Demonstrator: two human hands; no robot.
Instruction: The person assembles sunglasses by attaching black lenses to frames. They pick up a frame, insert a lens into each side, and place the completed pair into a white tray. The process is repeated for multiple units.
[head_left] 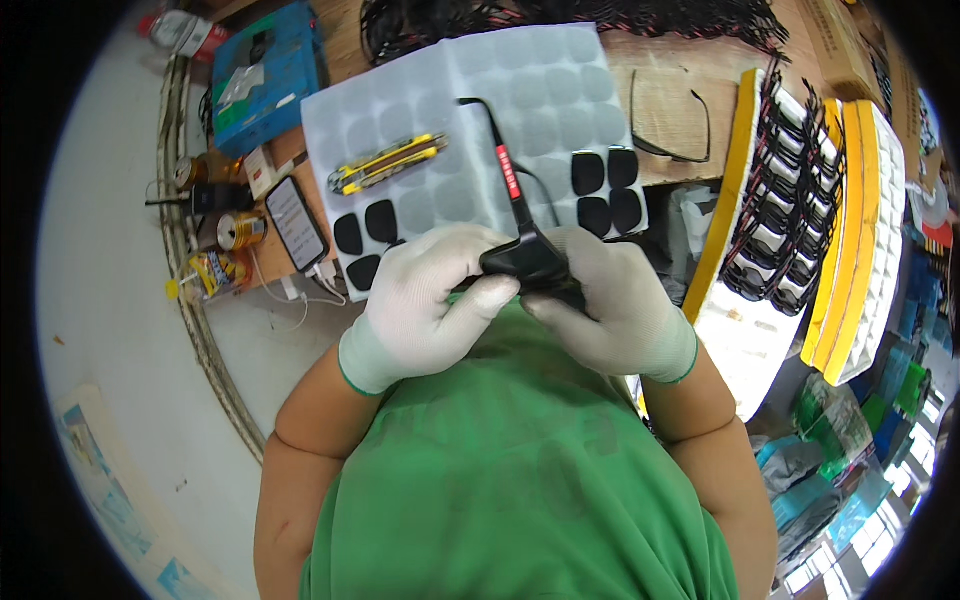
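Note:
A pair of black sunglasses [527, 259] is held between my two gloved hands, close to my chest. One temple with a red label points up and away over the sheet. My left hand [432, 300] closes on the left side, its thumb pressed near the lens edge. The fingers of my right hand [612, 303] wrap the other side, hiding much of the frame. Beyond them lies a white sheet [470, 90] with rows of grey rounded shapes. Dark lenses [606, 190] sit at its right, and more lenses [365, 240] at its left. A yellow utility knife [388, 165] rests on it.
Left are a phone [297, 224], a blue box [266, 78], cans [241, 231] and a bottle [185, 35]. Another pair of glasses [670, 118] lies right of the sheet. White-and-yellow trays [742, 345] hold stacked black frames [785, 200]. More frames [570, 22] pile along the back.

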